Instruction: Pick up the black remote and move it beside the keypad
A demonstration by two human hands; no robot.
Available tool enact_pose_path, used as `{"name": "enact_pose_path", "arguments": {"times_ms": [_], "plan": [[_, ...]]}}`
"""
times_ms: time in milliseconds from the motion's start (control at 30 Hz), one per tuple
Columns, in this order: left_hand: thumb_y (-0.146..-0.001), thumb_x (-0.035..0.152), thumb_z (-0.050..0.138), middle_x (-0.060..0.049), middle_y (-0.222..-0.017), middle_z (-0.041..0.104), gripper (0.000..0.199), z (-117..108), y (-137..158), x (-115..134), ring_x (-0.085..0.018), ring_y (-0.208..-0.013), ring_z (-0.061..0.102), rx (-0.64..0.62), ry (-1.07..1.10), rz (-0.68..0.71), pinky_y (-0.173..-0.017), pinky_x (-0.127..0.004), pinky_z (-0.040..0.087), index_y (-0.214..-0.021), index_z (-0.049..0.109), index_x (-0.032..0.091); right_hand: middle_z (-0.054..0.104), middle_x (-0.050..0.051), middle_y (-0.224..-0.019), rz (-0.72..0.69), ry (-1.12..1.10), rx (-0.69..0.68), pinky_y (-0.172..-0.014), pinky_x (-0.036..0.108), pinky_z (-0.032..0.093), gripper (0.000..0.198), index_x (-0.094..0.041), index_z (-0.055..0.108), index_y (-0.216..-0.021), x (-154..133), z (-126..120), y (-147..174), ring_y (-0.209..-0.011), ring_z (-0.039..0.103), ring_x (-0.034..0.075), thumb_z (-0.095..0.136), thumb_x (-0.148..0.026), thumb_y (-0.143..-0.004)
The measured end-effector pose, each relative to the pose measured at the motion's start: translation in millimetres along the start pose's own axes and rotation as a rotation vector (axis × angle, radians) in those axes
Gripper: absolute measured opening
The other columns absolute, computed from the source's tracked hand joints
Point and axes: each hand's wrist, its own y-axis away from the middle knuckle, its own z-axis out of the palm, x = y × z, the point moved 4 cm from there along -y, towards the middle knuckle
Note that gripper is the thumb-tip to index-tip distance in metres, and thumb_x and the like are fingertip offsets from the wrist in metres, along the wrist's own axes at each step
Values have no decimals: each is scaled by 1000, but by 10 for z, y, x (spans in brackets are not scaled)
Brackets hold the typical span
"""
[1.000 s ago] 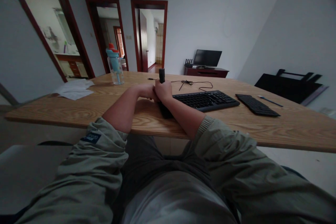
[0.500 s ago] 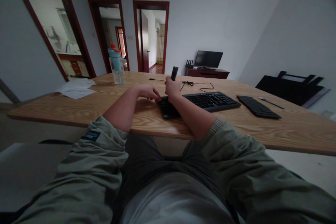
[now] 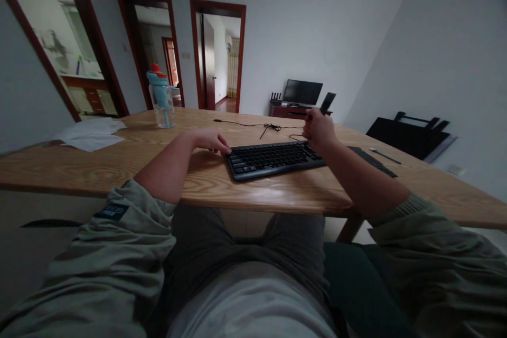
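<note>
On the tabletop (image 3: 253, 193), the keyboard (image 3: 269, 160) lies long axis left to right. The left hand (image 3: 209, 140)'s fingers touch its far-left corner, grip unclear; the right hand (image 3: 319, 129), nearer its right end, has fingers wrapped around a black handle (image 3: 328, 102).

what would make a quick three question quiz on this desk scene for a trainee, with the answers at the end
1. Fill in: the left hand is at the ____ end of the keyboard, as seen in the picture.

2. What does the right hand hold?
A) the paper
B) a black object
C) the cable

3. True or false: the bottle stands upright on the table.

Key: 1. left; 2. B; 3. true
</note>
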Motion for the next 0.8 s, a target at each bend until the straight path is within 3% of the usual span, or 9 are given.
{"name": "enact_pose_path", "arguments": {"times_ms": [100, 200, 367, 500, 600, 700, 800], "plan": [[-66, 53, 77, -5, -80, 73, 41, -1, -4, -5, -14, -68, 56, 15, 11, -6, -63, -24, 42, -88, 81, 19, 28, -9, -45, 20, 58, 36, -34, 24, 16, 24, -24, 40, -63, 87, -655, -58, -36, 21, 7, 57, -32, -77], [-64, 55, 78, -5, -77, 72, 42, -1, -19, -28, -14, -67, 56, 19, 23, -12, -62, -24, 42, -85, 80, 19, 30, -8, -43, 105, 152, 1, -33, 25, 17, 25, -24, 44, -61, 279, -1038, -38, -35, 23, 7, 62, -31, -75], [-61, 59, 79, -6, -75, 72, 47, -12, -31, -79, -16, -69, 58, 17, 50, -38, -62, -25, 43, -84, 80, 18, 37, -6, -47, 114, 180, -100, -36, 22, 26, 28, -21, 46, -61, 430, -1059, 44, -37, 35, 8, 65, -35, -76], [-61, 61, 79, -6, -76, 71, 51, -22, -44, -107, -17, -70, 59, 16, 42, -41, -63, -26, 44, -88, 79, 18, 50, -1, -55, 76, 129, -79, -45, 23, 43, 19, -18, 57, -71, 345, -1084, 38, -47, 52, 11, 63, -35, -77], [-62, 62, 78, -6, -77, 71, 52, -23, -53, -110, -17, -70, 58, 27, 27, -48, -63, -25, 44, -89, 79, 17, 59, 2, -63, -23, 159, -21, -54, 27, 49, 13, -20, 61, -82, 209, -1281, 41, -54, 57, 14, 62, -32, -76], [-61, 62, 78, -6, -77, 71, 52, -10, -52, -91, -17, -70, 59, 24, 33, -47, -64, -25, 45, -87, 79, 18, 65, 5, -72, -193, 431, -12, -56, 30, 48, 15, -22, 66, -87, 85, -1525, 112, -56, 56, 15, 62, -33, -77], [-61, 61, 78, -6, -77, 71, 50, 0, -49, -71, -16, -70, 59, 16, 49, -34, -63, -25, 45, -86, 78, 18, 71, 10, -82, -289, 865, -183, -67, 35, 50, 19, -23, 73, -86, 121, -1649, 271, -70, 64, 22, 66, -38, -78]]}}
